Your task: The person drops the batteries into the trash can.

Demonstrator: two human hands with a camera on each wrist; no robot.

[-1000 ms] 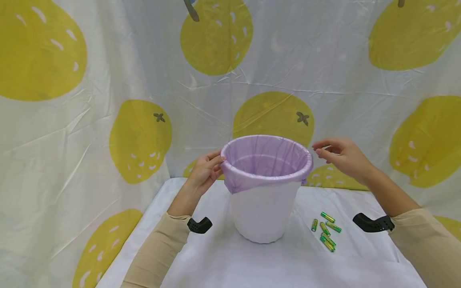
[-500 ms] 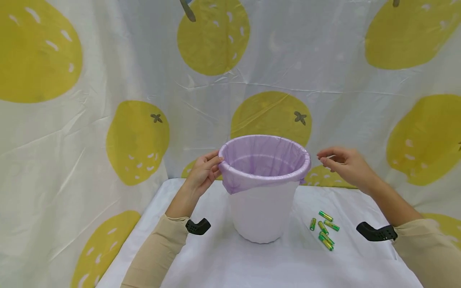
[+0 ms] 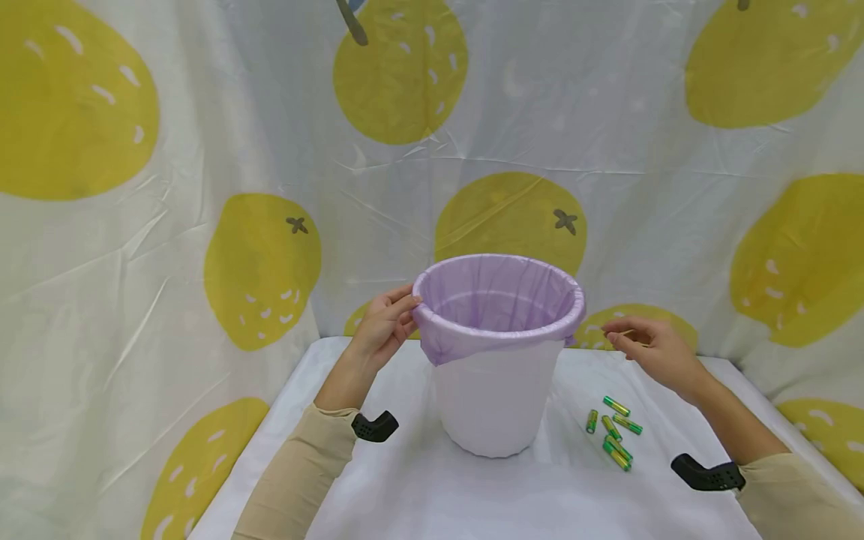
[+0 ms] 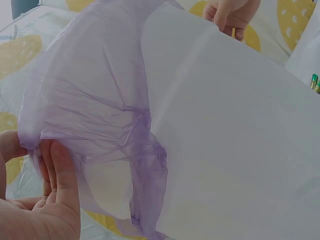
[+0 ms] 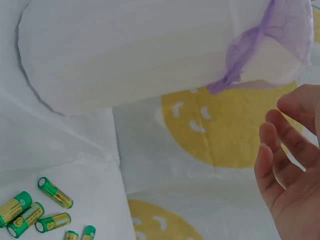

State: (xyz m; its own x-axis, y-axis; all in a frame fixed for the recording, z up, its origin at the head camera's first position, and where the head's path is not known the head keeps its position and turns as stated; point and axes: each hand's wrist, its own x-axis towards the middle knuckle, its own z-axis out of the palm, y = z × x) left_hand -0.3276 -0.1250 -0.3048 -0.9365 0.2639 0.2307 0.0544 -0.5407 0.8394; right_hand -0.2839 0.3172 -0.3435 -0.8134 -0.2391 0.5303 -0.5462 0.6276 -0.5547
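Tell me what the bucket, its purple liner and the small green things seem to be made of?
The bucket looks like smooth matte white plastic. The liner, held by the left hand, seems thin plastic film: translucent, wrinkled, glossy. The batteries look metal with shiny green-and-yellow wrappers.

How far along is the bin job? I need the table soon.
Done: the purple liner is folded over the rim of the white bin. In hand: the left hand grips the liner at the rim, while the right hand is off the bin, empty, above the batteries. Left: all batteries lie on the table.
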